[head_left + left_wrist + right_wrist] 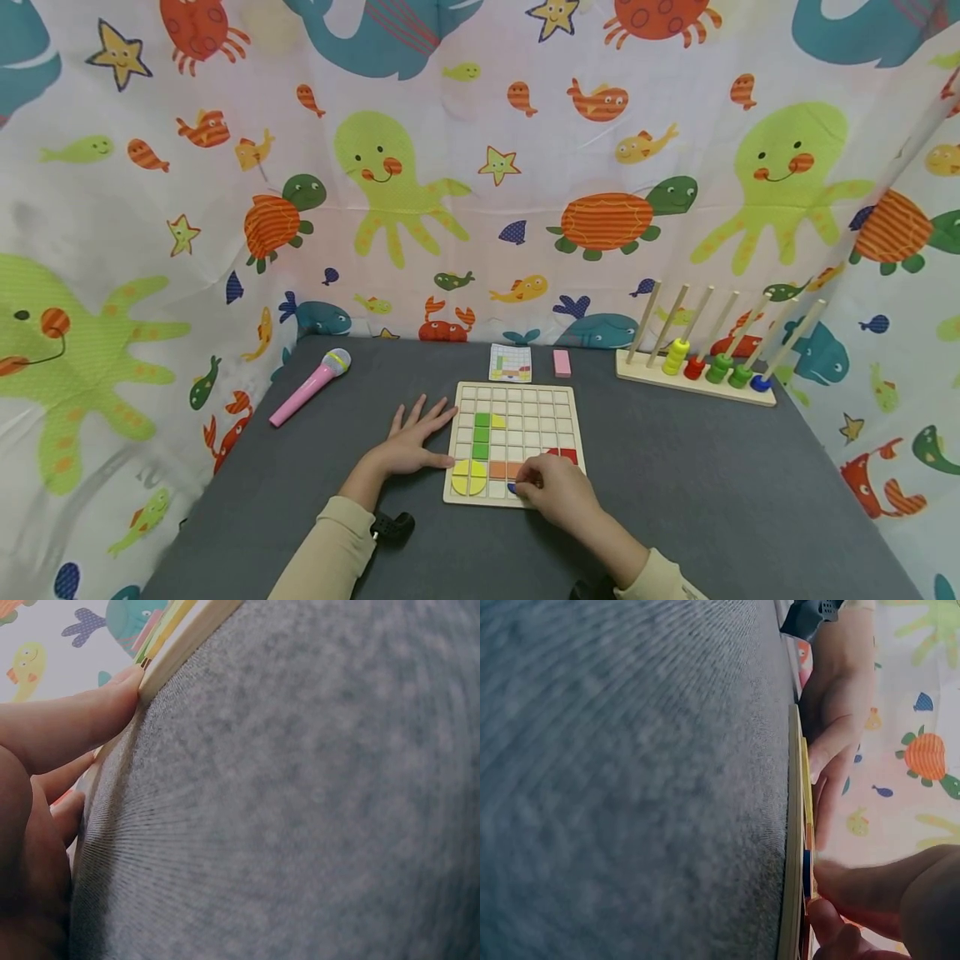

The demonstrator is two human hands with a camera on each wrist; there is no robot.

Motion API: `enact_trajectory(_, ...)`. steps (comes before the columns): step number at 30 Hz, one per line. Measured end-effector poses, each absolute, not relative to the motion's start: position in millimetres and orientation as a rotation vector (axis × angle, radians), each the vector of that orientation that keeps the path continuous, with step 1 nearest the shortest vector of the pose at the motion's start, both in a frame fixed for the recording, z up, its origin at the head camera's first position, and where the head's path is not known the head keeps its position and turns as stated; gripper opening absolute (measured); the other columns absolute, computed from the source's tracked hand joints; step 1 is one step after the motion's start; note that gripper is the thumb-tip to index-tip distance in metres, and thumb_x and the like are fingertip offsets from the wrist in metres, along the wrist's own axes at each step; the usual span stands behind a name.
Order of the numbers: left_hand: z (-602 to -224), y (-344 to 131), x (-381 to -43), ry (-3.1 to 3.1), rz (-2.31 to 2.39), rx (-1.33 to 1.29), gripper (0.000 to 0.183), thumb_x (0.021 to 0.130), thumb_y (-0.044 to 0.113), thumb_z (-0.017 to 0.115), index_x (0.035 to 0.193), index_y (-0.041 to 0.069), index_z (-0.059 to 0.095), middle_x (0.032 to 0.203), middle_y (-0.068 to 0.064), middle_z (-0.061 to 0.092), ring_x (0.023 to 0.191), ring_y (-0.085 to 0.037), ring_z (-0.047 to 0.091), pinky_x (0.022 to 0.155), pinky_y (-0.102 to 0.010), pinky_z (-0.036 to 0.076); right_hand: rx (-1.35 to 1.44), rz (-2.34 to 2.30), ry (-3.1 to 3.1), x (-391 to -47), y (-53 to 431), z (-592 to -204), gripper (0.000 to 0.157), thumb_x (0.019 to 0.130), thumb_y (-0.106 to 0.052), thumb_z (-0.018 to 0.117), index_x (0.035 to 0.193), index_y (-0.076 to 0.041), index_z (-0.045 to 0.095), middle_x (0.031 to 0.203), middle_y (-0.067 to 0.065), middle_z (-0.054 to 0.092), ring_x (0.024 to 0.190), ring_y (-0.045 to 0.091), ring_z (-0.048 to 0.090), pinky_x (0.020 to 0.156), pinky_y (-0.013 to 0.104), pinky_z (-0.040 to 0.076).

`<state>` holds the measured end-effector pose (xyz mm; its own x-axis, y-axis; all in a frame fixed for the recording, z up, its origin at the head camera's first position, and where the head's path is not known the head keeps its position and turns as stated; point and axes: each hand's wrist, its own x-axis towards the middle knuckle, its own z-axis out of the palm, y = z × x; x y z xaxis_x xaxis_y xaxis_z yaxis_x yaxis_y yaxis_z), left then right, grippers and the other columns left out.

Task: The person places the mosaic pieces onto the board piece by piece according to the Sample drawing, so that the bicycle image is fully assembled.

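A wooden grid board (528, 398) lies on the dark table, with flat coloured pieces set in its squares. My left hand (411, 442) rests with fingers spread at the board's left side, the thumb on its edge near a yellow circle (469, 477) made of quarter pieces. With curled fingers my right hand (558, 492) pinches a small blue piece (512, 488) at the board's front row; the fingers hide most of it. Just above the blue piece runs an orange strip (498, 470). Green squares (481, 434), a yellow piece (498, 422) and red pieces (568, 455) also sit on the board.
Behind the board lie a pattern card (510, 363) and a pink block (562, 363). A pink toy microphone (311, 387) lies at the left. At the back right stands a wooden peg counter (697, 382) with coloured beads. A patterned curtain (480, 167) borders the table.
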<state>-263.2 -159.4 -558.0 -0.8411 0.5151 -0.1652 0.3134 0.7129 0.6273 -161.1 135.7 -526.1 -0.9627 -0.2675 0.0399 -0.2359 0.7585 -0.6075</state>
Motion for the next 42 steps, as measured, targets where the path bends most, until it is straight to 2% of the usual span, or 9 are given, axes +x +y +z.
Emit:
enact_trajectory(6,-557.7,-158.5,-264.2,2.595,0.876,0.665,0.095,0.083,0.060,0.074,0.161,0.033,0.027,0.171,0.004,0.011,0.157,-0.031,-0.014,0.118,-0.062,-0.020,-0.399,-0.924,2.950,-163.3,136.7,-524.4,0.015,0.078,-0.027,0.087,0.077,-0.026,0.072,0.072,-0.015,0.057,0.062,0.002,0.049,0.055,0.025,0.041)
enact_trajectory(17,-559.1,-154.7,-265.0,2.597,0.851,0.679,0.096,0.083,0.063,0.072,0.161,0.034,0.025,0.171,0.005,0.010,0.157,-0.030,-0.015,0.118,-0.061,-0.019,-0.391,-0.983,2.951,-161.9,144.1,-520.3,0.016,0.081,-0.021,0.085,0.075,-0.025,0.071,0.069,-0.016,0.058,0.061,0.001,0.049,0.054,0.023,0.041)
enact_trajectory(27,-562.8,-155.4,-263.8,2.610,0.882,0.681,0.097,0.083,0.062,0.073,0.161,0.029,0.027,0.171,0.000,0.013,0.157,-0.032,-0.011,0.118,-0.061,-0.018,-0.139,-1.135,2.918,-157.2,190.5,-504.3,0.017,0.081,-0.017,0.085,0.074,-0.023,0.070,0.068,-0.011,0.062,0.060,0.008,0.051,0.053,0.024,0.042)
enact_trajectory(32,-563.7,-161.1,-259.5,2.665,0.870,0.682,0.097,0.083,0.063,0.072,0.161,0.026,0.028,0.169,-0.003,0.020,0.158,-0.035,-0.002,0.121,-0.062,-0.010,-0.043,-1.142,2.929,-151.9,229.6,-493.8,0.011,0.083,-0.017,0.084,0.080,-0.018,0.073,0.070,-0.005,0.063,0.062,0.012,0.052,0.052,0.024,0.044)
enact_trajectory(36,-555.3,-171.1,-247.6,2.664,0.849,0.653,0.091,0.087,0.061,0.070,0.161,0.027,0.029,0.169,-0.003,0.022,0.158,-0.035,0.003,0.123,-0.062,-0.002,-0.016,-1.125,2.956,-144.7,258.7,-485.2,0.010,0.086,-0.023,0.081,0.085,-0.017,0.074,0.073,-0.004,0.063,0.064,0.012,0.052,0.054,0.024,0.044)
enact_trajectory(40,-542.9,-190.7,-232.7,2.706,0.809,0.615,0.085,0.089,0.056,0.071,0.160,0.029,0.032,0.168,-0.003,0.023,0.157,-0.036,0.006,0.123,-0.064,0.002,-0.019,-1.126,2.994,-138.6,280.3,-476.2,0.018,0.092,-0.036,0.075,0.094,-0.018,0.075,0.083,-0.003,0.069,0.071,0.013,0.059,0.059,0.024,0.049)
enact_trajectory(42,-536.8,-202.2,-226.3,2.768,0.749,0.626,0.084,0.089,0.054,0.072,0.160,0.029,0.033,0.168,-0.004,0.025,0.157,-0.038,0.008,0.121,-0.067,0.004,-0.030,-1.080,3.049,-135.9,291.2,-472.7,0.028,0.093,-0.042,0.072,0.105,-0.017,0.074,0.094,0.001,0.073,0.080,0.017,0.066,0.066,0.030,0.056)
